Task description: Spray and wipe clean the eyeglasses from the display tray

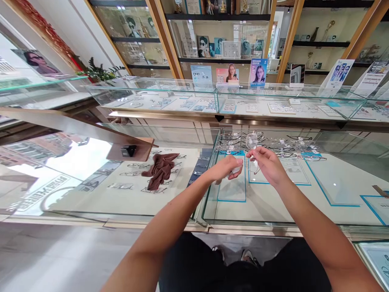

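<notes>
— Saw what in the right hand (270, 164)?

— Saw a pair of glasses (251, 140), stood on end with one lens uppermost, held above the glass surface (273, 207). Noticed a nearly closed grip, thumb against fingertips, pinched on a thin part of the frame (too small to tell exactly where).

— And made out what in the left hand (231, 167)?

— Made out fingers curled inward, just beside the glasses. Couldn't tell how far closed, nor whether wrapped around anything.

— Feared what, then?

— Feared a drop, mainly. Judged so slim a pinch likely to slip with a small turn of the wrist, given so little contact. Could then have chipped a lens or bent the frame against the hard surface.

— Worried about the left hand too?

— Did, a little. Being so near, could have bumped the frame, or twisted the thin parts by pulling unevenly. Could also have smeared a lens with bare fingertips.

— Spotted anything for smears?

— Spotted a brown cloth (160, 170), rumpled, off to the left, well apart from both hands.

— Thought about the rows of glasses (281, 142) beyond?

— Thought about those as well. Couldn't tell whether resting on top of the glass or beneath. If on top, risked a knock by reaching forward carelessly.
</notes>
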Available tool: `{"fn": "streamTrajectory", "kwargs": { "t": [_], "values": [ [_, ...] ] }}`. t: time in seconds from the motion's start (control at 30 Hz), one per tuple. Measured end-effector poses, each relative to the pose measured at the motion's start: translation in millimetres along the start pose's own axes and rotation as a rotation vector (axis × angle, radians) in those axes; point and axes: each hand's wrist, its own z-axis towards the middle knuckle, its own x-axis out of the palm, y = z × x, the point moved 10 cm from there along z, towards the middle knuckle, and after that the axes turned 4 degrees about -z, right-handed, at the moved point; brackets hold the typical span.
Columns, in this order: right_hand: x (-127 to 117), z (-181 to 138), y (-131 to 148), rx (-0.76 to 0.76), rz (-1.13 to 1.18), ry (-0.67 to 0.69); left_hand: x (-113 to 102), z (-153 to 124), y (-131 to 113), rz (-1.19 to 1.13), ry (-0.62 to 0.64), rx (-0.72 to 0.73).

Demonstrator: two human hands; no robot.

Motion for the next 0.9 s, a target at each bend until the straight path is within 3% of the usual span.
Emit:
{"fn": "streamTrajectory", "kwargs": {
  "t": [0.1,0.2,0.27,0.37,0.47,0.5,0.67,0.9],
  "values": [
    [1.4,0.8,-1.6,0.003,-0.005,0.005,-2.1,-0.1,4.3,0.072,-0.018,-0.037],
    [-3.5,2.8,-3.3,0.016,0.025,-0.02,-21.0,1.0,0.5,-0.112,-0.097,0.001],
    [-10.0,5.0,-3.8,0.024,0.066,-0.05,-54.2,-1.2,-3.5,-0.242,-0.279,0.067],
    [-19.4,8.3,-1.9,0.019,0.102,-0.084,-114.5,-15.9,2.9,-0.233,-0.626,0.069],
    [-25.9,10.2,1.3,0.004,0.113,-0.104,-168.2,-44.2,7.9,0.172,-0.959,-0.044],
    [-27.3,10.7,2.0,0.0,0.113,-0.107,-179.9,-51.3,10.9,0.238,-1.011,-0.068],
    [-29.1,13.2,1.0,-0.005,0.099,-0.105,-214.7,-77.7,34.6,0.409,-1.14,-0.204],
    [-29.4,15.5,-0.3,0.003,0.102,-0.104,-225.9,-87.6,58.0,0.527,-1.16,-0.38]
  ]
}}
